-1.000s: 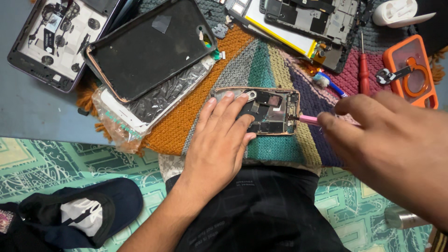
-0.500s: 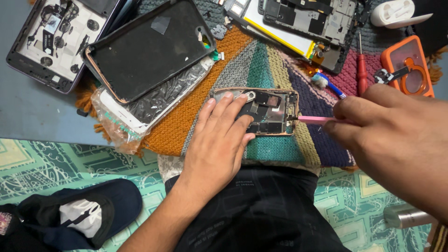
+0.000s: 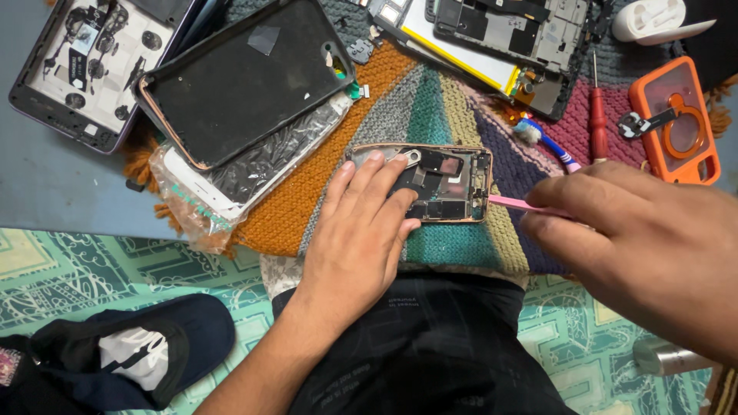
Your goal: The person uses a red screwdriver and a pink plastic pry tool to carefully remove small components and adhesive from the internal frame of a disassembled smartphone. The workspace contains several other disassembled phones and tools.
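Under the flat, spread left hand [image 3: 361,238] lies an opened copper-rimmed phone frame [image 3: 450,184] on a striped knitted mat [image 3: 307,200]; right hand [image 3: 638,246] pinches a thin pink plastic pry tool [image 3: 515,203], tip touching the frame's right edge, a blue-handled toothbrush [image 3: 542,138] just beyond

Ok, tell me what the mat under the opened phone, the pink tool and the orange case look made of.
Mat: knitted yarn, likely wool or acrylic, matte, with visible stitch rows and fringe.
Pink tool in the right hand: seemingly plastic, smooth and evenly coloured.
Orange case: probably soft plastic or silicone rim with a clear, glossy back.
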